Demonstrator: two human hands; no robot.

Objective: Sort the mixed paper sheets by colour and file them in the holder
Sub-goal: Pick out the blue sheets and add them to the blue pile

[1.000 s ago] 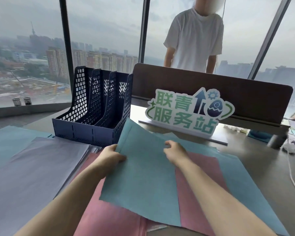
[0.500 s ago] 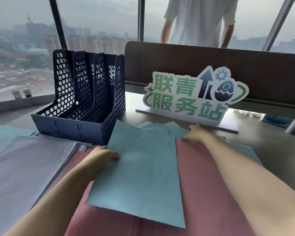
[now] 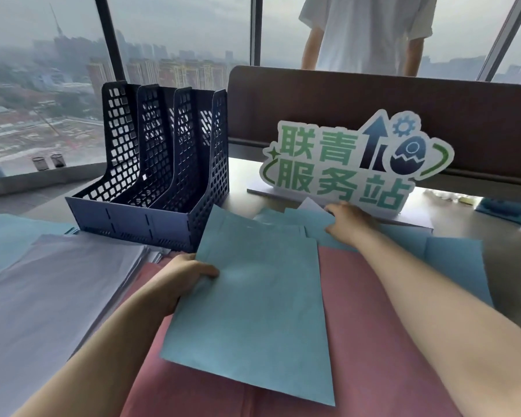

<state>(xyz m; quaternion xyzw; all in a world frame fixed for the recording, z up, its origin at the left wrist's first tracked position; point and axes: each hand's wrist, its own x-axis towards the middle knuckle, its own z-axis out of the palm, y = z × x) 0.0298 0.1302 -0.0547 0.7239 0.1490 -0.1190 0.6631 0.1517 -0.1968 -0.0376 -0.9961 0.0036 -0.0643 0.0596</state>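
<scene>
One head-worn camera looks forward and down, close over the desk (image 3: 244, 182), toward the window (image 3: 178, 40).
</scene>
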